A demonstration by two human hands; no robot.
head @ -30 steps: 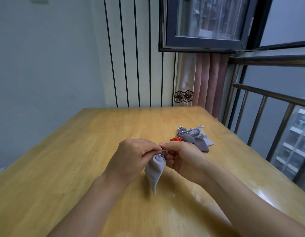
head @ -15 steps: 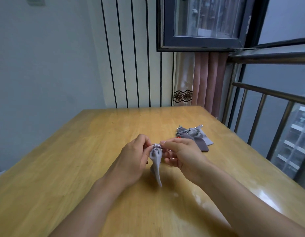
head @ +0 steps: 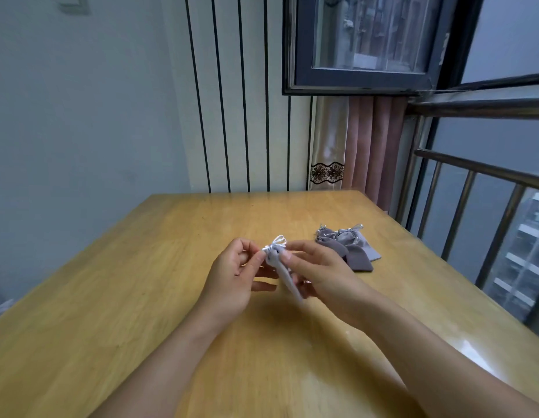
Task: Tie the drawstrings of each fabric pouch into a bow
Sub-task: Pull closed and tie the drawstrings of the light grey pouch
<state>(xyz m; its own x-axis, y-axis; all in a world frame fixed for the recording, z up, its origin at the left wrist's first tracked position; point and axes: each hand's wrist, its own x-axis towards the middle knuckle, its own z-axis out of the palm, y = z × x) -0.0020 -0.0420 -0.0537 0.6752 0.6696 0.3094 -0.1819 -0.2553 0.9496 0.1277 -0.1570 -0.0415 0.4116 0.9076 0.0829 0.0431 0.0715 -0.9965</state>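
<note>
A small grey fabric pouch (head: 285, 274) hangs between my two hands above the wooden table (head: 141, 297). Its silvery drawstrings (head: 275, 244) stand up from the gathered neck in small loops. My left hand (head: 235, 280) pinches the neck from the left with thumb and forefinger. My right hand (head: 319, 274) pinches it from the right, and its fingers hide part of the pouch body. The pouch is tilted, its bottom pointing down and to the right.
A pile of several grey pouches (head: 349, 247) with silver strings lies on the table to the right of my hands. A metal railing (head: 473, 188) and a window run along the table's right side. A pink curtain (head: 368, 152) hangs at the far corner.
The pouch has been lifted a little and its neck drawn tight. The drawstring loops now stick up above my fingers. My left hand's fingers have opened out from a closed grip to a pinch.
</note>
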